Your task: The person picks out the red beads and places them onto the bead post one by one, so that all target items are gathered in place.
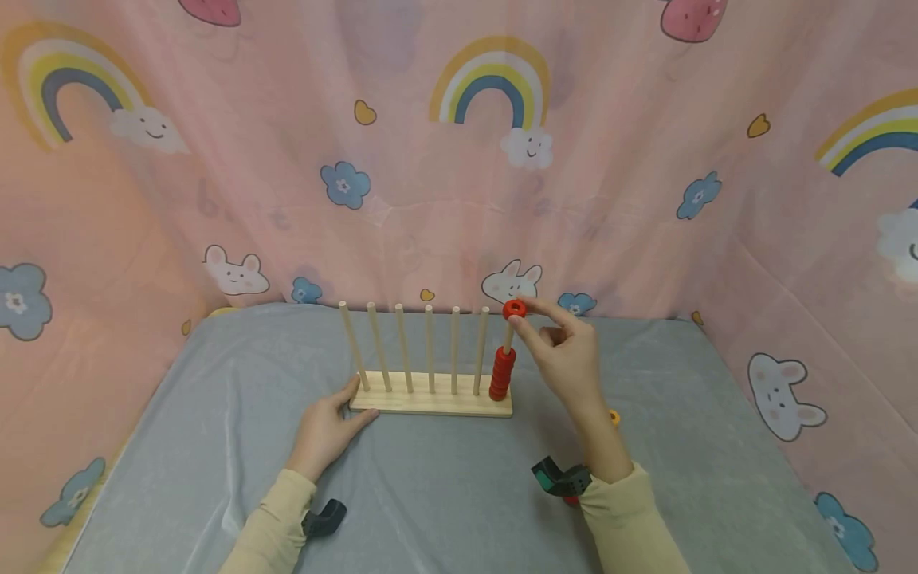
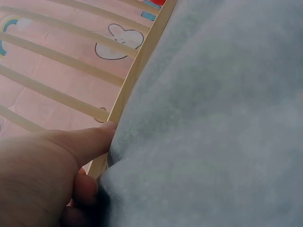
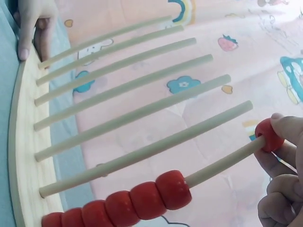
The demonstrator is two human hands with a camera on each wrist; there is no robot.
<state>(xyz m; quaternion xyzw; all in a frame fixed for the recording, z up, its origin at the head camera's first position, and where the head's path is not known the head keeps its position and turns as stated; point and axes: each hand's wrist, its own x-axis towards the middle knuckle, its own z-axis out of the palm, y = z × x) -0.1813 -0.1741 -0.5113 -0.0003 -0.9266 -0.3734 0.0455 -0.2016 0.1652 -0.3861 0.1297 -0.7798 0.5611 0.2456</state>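
My right hand pinches a red bead between thumb and fingertips at the top of the rightmost peg. In the right wrist view the peg's tip meets the hole of that red bead. Several more red beads are stacked on the lower part of the same peg. The wooden peg stand has a flat base and a row of upright pegs; the other pegs are bare. My left hand grips the left end of the base, thumb along its front edge.
A yellow ring-like piece lies on the grey cloth beside my right forearm. Something red shows partly from under the right wrist's dark camera mount. A pink patterned curtain hangs behind the table.
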